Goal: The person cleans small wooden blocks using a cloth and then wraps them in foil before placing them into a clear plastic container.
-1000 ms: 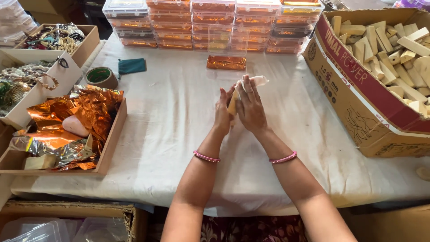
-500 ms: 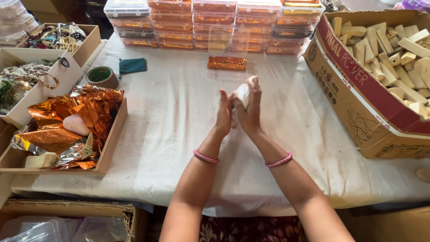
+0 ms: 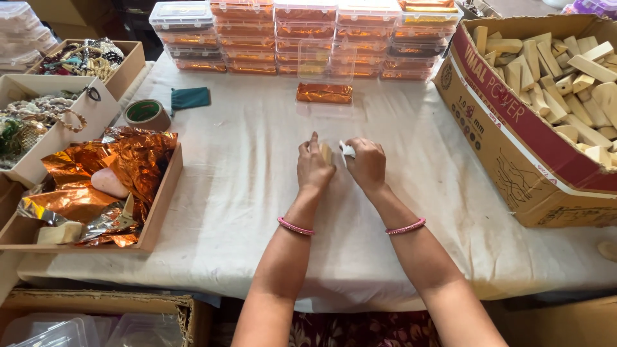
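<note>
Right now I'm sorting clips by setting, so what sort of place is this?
Probably a small craft packing workbench. Stacked clear boxes lined with orange foil stand at the back, a cardboard carton holds pale wooden pieces, and a tray holds loose foil sheets on the cloth-covered table.

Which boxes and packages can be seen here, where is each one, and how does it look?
Carton: right, brown and red, open, full of pale wood pieces.
Clear boxes: far edge, stacked rows, orange foil inside.
Single clear box: before the stacks, lid up.
Foil tray: left, shallow, orange foil.
Bead boxes: far left, open.
</note>
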